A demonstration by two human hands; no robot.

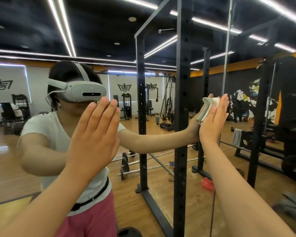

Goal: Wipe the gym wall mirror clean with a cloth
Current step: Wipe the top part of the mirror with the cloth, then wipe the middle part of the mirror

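The wall mirror [32, 151] fills the view and reflects a person in a white shirt and a headset. My left hand [94, 134] lies flat against the glass at the centre left, fingers together, with nothing in it. Up at the right, my right hand [214, 122] presses a pale green and white cloth [208, 106] flat against the mirror. Part of the cloth sticks out above and to the left of my palm. Both arms are stretched forward.
A black power rack upright [182, 117] stands close to the mirror between my hands. Reflected behind it are barbells [126, 165] on a wooden floor, a red object [208, 183] and weight machines. A vertical mirror seam [226, 65] runs at the right.
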